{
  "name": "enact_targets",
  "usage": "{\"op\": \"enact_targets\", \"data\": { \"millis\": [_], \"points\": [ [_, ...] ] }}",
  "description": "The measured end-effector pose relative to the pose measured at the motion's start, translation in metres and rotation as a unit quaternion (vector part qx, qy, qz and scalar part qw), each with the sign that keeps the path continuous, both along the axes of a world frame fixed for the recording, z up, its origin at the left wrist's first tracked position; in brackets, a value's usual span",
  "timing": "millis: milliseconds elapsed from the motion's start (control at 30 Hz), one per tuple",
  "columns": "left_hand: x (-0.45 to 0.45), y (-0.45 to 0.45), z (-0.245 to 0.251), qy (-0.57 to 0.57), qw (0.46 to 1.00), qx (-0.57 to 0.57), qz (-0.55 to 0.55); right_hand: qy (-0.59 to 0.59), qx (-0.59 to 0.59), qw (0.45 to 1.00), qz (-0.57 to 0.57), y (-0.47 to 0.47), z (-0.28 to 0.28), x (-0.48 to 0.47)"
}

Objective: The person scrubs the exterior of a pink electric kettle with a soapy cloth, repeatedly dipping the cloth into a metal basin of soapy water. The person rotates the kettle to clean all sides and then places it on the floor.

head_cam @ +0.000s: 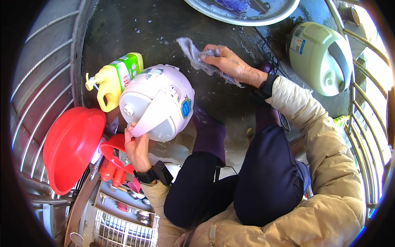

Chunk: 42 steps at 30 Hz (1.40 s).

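My left hand (138,148) grips the end of the carrying handle of a pale pink rice cooker (182,83). The cooker's lid is down and its side bears a blue sticker. Off to the right of the cooker, my right hand (226,61) holds a crumpled grey cloth (196,57) above the wet floor, apart from the cooker. Behind the cooker's left side stands a yellow pump bottle (109,80) with a green label, partly hidden by it.
A metal basin (247,22) with water and a purple cloth (234,4) stands at the top. A pale green rice cooker (321,58) is by the right railing (365,72). Red plastic basins (74,148) lean at left, above a rack (123,227) with utensils. A cord (271,51) lies on the floor.
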<state>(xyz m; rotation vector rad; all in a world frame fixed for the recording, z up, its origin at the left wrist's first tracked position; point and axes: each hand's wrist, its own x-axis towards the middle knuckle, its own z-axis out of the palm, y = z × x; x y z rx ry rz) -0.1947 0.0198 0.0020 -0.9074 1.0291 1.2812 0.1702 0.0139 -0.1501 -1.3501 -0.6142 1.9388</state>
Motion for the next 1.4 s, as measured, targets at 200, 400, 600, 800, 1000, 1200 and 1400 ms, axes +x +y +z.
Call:
{"op": "enact_targets", "data": {
  "millis": [200, 400, 600, 800, 1000, 1200, 1400],
  "points": [
    [0.004, 0.007, 0.003, 0.059, 0.992, -0.018, -0.112, -0.064, 0.109, 0.992, 0.021, -0.028, -0.013, -0.015],
    [0.04, 0.0, 0.028, 0.16, 0.927, -0.05, -0.337, 0.0, 0.191, 0.977, 0.097, -0.066, -0.013, -0.033],
    [0.079, -0.006, 0.07, 0.621, 0.229, 0.134, -0.738, -0.082, 0.216, 0.968, 0.098, -0.059, -0.013, -0.041],
    [0.077, 0.017, 0.009, 0.597, -0.048, 0.248, -0.761, -0.09, 0.255, 0.961, 0.064, -0.063, -0.003, -0.059],
    [0.065, 0.013, -0.008, 0.598, -0.11, 0.315, -0.729, -0.123, 0.266, 0.956, 0.008, -0.066, -0.008, -0.07],
    [0.062, 0.013, -0.011, 0.607, -0.108, 0.339, -0.71, -0.133, 0.274, 0.952, -0.01, -0.052, -0.015, -0.077],
    [0.06, 0.012, -0.012, 0.612, -0.11, 0.332, -0.71, -0.143, 0.364, 0.92, -0.034, 0.011, -0.02, -0.086]
  ]
}}
